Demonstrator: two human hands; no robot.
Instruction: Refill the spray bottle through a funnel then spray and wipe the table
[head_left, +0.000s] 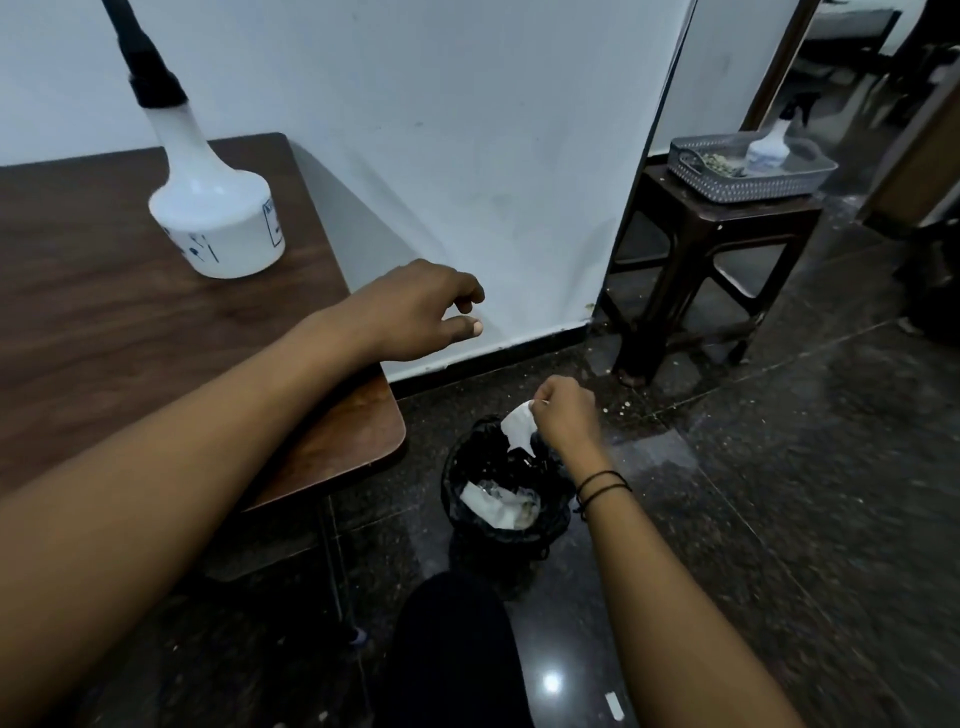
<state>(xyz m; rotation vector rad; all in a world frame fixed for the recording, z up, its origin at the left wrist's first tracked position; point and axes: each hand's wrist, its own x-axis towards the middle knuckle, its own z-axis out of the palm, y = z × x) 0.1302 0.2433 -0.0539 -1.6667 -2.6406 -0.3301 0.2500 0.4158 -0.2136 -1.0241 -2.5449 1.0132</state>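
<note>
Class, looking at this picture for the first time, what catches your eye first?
The right hand pinches a white tissue over a black-lined bin on the floor. The left hand hangs loosely past the table edge, where a white spray bottle stands.

Left arm extended forward and to the right at full reach; left hand (421, 312) held palm down, fingers loosely curled, thumb out, gripping nothing. Right arm extended forward and downward, two thin dark bands at the wrist. Right hand (563, 410) closed, fingers and thumb pinching a white tissue (517, 428) that hangs below it.
</note>
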